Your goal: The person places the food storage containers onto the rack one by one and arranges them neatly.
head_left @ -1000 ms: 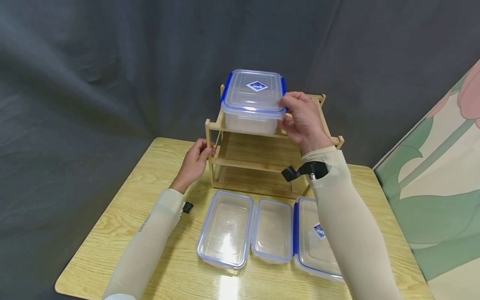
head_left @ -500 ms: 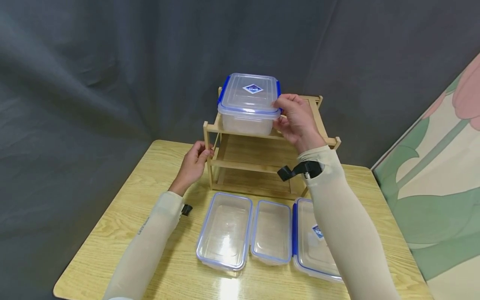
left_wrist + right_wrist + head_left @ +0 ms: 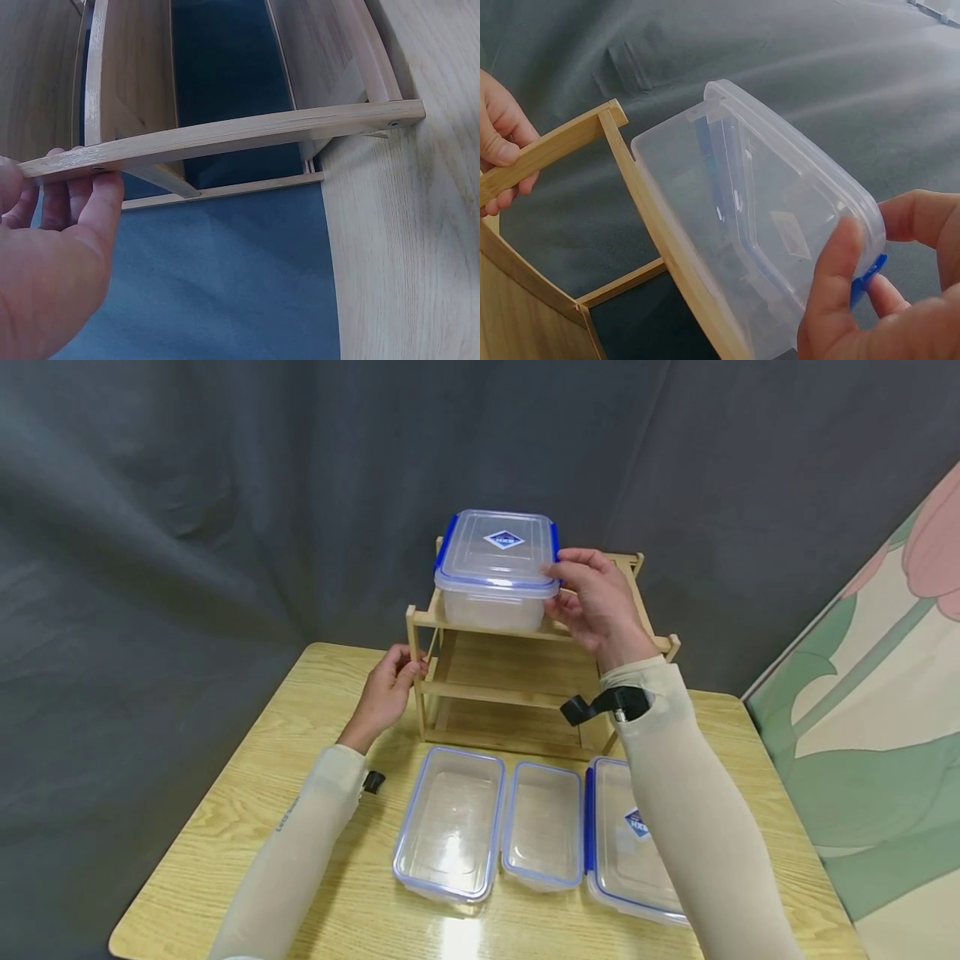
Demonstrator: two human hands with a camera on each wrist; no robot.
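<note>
A clear lidded food container (image 3: 495, 564) with blue side clips and a diamond label sits at the left of the top shelf of a wooden rack (image 3: 495, 692). My right hand (image 3: 600, 602) grips its near right corner, thumb on the front and fingers by the blue clip (image 3: 868, 279). In the right wrist view the container's base lies along the rack's top rail. My left hand (image 3: 388, 689) holds the rack's front left post; in the left wrist view its fingers and thumb curl round that post (image 3: 247, 133).
Three more lidded containers stand in a row before the rack: a left one (image 3: 452, 822), a narrower middle one (image 3: 543, 825) and a right one (image 3: 633, 852) partly behind my right forearm. A dark curtain (image 3: 225, 510) hangs behind the wooden table (image 3: 247, 810).
In the head view the container shifted slightly left and down with my right hand, then stayed nearly still. The left hand keeps its hold on the post.
</note>
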